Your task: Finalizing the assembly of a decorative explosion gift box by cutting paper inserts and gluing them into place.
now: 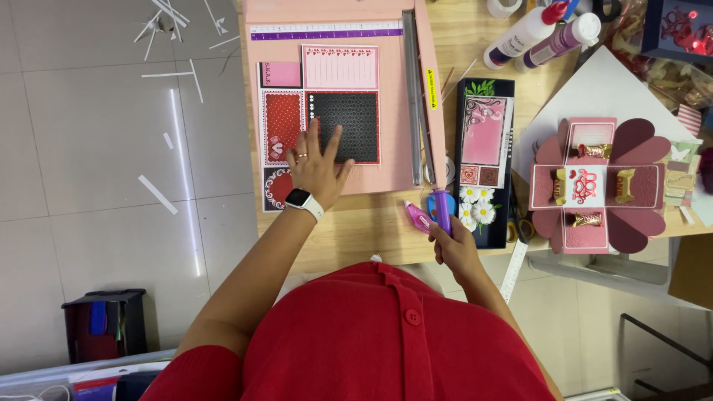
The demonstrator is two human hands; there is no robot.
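Patterned red-black paper sheet under left hand

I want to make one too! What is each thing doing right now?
Left hand: flat on patterned paper sheet.
Right hand: gripping cutter handle.
Paper cutter: blade arm down.
Glue bottles: capped, lying down.
Explosion box: unfolded open.

The left hand lies flat with fingers spread on the patterned paper sheet, which rests on the pink paper trimmer. Just right of the trimmer's lower corner, the right hand grips the trimmer's purple blade handle. Farther right on the table stands an opened pink box card.
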